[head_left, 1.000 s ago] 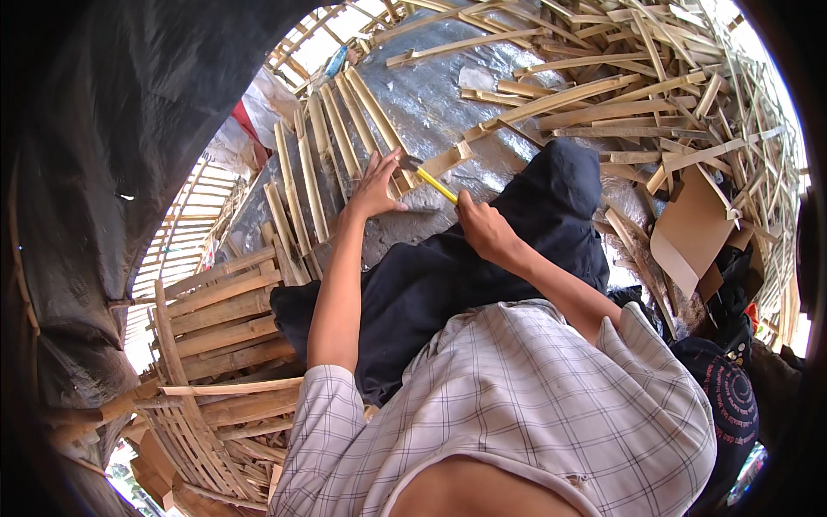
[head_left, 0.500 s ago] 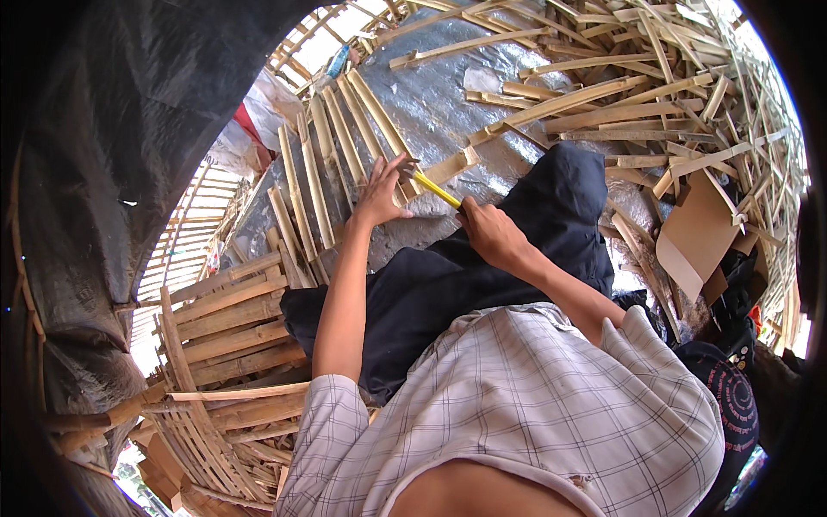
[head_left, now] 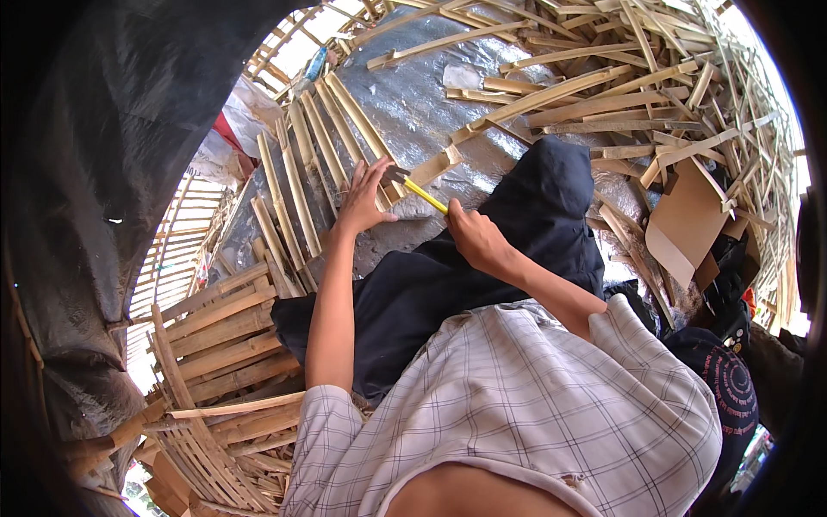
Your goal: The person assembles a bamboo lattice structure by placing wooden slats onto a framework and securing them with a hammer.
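My right hand (head_left: pixel 476 237) is wrapped around the yellow handle of a hammer (head_left: pixel 424 195). The hammer's dark head is over the near end of a bamboo strip (head_left: pixel 360 115), close to my left fingertips. My left hand (head_left: pixel 363 203) rests with fingers stretched and thumb apart on the near ends of the bamboo strips. I cannot make out anything small between its fingers. Several split strips lie side by side with gaps, running away from me. A short, wide bamboo piece (head_left: pixel 437 168) lies just right of the hammer head.
A large heap of split bamboo (head_left: pixel 620 95) fills the far right. Brown cardboard (head_left: pixel 689 220) leans at the right. A slatted bamboo panel (head_left: pixel 228 336) stands at left, beside dark sheeting (head_left: pixel 95 172). Grey plastic sheet (head_left: pixel 413 95) covers the ground; my dark-clothed leg (head_left: pixel 551 189) crosses it.
The whole view has shifted slightly, so everything sits a little farther left. The hammer head is slightly lower beside my left fingertips. My left hand stays on the strips.
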Action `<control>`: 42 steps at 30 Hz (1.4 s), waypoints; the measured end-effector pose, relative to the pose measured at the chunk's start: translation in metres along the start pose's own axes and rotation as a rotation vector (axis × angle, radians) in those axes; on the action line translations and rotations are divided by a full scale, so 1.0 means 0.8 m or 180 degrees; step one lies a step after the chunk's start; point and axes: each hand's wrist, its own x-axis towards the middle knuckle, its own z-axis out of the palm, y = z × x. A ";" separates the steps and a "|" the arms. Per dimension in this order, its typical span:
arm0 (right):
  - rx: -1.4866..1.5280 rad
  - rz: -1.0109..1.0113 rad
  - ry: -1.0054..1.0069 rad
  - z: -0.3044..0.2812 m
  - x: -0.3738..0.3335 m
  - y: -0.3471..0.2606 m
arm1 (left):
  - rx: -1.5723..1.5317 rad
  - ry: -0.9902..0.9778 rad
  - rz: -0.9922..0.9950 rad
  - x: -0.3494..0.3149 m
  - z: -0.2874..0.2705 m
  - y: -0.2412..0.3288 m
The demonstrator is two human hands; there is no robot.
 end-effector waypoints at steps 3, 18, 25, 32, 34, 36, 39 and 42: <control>0.0034 0.0058 -0.0106 -0.006 0.003 0.007 | -0.0049 -0.0027 0.0026 0.004 -0.001 0.009; 0.0441 0.0028 -0.0078 0.005 0.008 0.039 | -0.0007 0.0042 -0.0046 -0.006 -0.011 0.007; 0.1251 0.0005 0.0125 -0.030 -0.042 0.045 | -0.0072 0.0436 -0.0239 -0.069 0.017 0.035; 0.1293 0.0269 0.0144 -0.108 -0.061 0.059 | -0.1884 0.1691 -0.1609 -0.211 0.020 0.028; 0.1217 0.0120 0.0284 -0.122 -0.055 0.080 | -0.2942 0.2525 -0.1857 -0.244 0.023 0.011; 0.1304 -0.0019 0.0395 -0.132 -0.041 0.093 | -0.4121 0.3152 -0.1491 -0.247 0.013 0.012; 0.1664 0.0352 0.0275 -0.129 -0.026 0.103 | -0.4778 0.3146 -0.0667 -0.231 0.025 0.019; 0.2155 0.0659 -0.0032 -0.127 -0.010 0.105 | -0.4083 0.2980 -0.1090 -0.186 0.028 0.048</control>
